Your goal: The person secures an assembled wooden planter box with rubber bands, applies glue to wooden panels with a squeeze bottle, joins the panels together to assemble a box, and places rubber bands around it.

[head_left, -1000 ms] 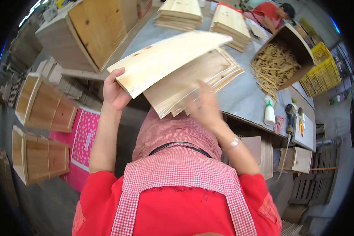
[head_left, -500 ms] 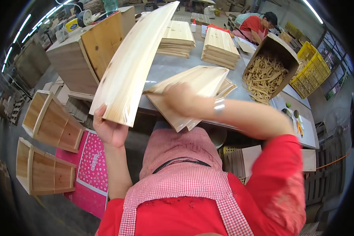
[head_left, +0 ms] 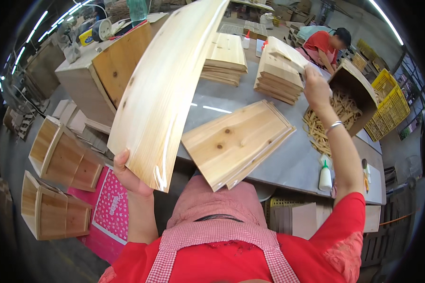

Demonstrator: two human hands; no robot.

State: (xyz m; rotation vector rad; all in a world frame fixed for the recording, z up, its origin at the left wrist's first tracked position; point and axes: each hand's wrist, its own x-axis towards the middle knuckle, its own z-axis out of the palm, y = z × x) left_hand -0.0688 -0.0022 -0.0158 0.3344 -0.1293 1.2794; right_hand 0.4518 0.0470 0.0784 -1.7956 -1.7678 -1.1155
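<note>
My left hand (head_left: 136, 178) grips the lower end of a long pale wooden board (head_left: 163, 89), held tilted up in front of me. A glossy streak runs along the board's lower right edge. My right hand (head_left: 317, 87) reaches to the back right. Its fingers close on the near end of a pale flat piece (head_left: 288, 53), which lies over the back right stack of wooden boards (head_left: 278, 78); its exact kind is unclear. Between my arms, a few overlapping knotty boards (head_left: 241, 141) lie at the near edge of the grey table (head_left: 212, 101).
A cardboard box (head_left: 359, 96) of thin wood strips stands at right, near a yellow crate (head_left: 389, 108). A white bottle with a green cap (head_left: 325, 178) stands nearby. Another board stack (head_left: 224, 54) is farther back. Wooden buckets (head_left: 63, 203) are at left. A person (head_left: 321, 47) works behind.
My right hand has moved from the near boards to the back right stack. The near pile now shows a knotty board on top. My left hand still holds the long board, now closer.
</note>
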